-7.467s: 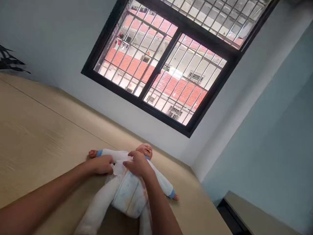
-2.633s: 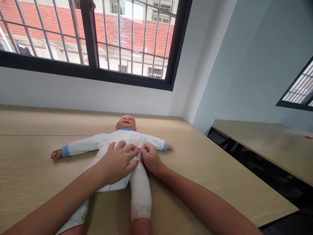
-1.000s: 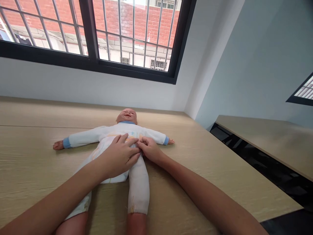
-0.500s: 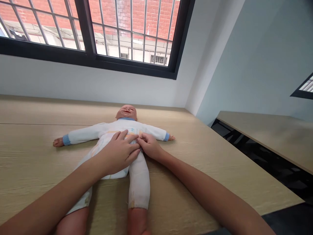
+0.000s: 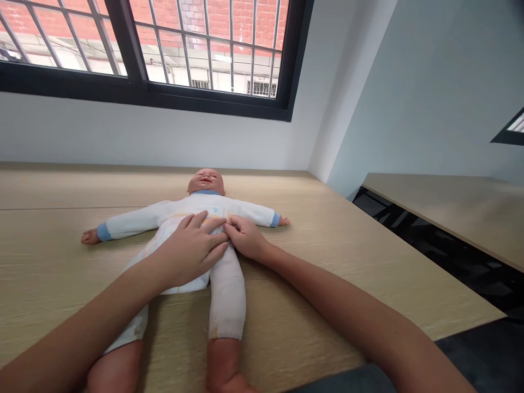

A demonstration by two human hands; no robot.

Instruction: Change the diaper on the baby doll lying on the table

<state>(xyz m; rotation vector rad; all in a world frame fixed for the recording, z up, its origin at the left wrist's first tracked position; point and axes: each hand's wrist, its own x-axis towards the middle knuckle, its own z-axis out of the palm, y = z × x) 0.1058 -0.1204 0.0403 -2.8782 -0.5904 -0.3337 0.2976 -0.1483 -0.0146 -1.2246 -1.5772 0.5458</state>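
A baby doll (image 5: 188,205) lies on its back on the wooden table, head toward the window, arms spread wide. It has a white long-sleeved top with blue cuffs and collar. Around its hips is a white diaper (image 5: 192,286) with faint orange and blue print at the waist. My left hand (image 5: 196,243) rests flat over the front of the diaper, fingers spread. At the doll's hip on the right, my right hand (image 5: 245,236) has its fingers pinched together at the diaper's waist edge. My fingers partly hide what is gripped there.
The pale wooden table (image 5: 319,262) runs back to a white wall under a barred window (image 5: 213,49). On the right, beyond a gap, stands a second table (image 5: 442,213) with a black side panel. The front table edge lies near my right forearm.
The whole view has shifted slightly, so the doll and both hands appear a little further up and left. Both hands keep nearly the same places on the doll.
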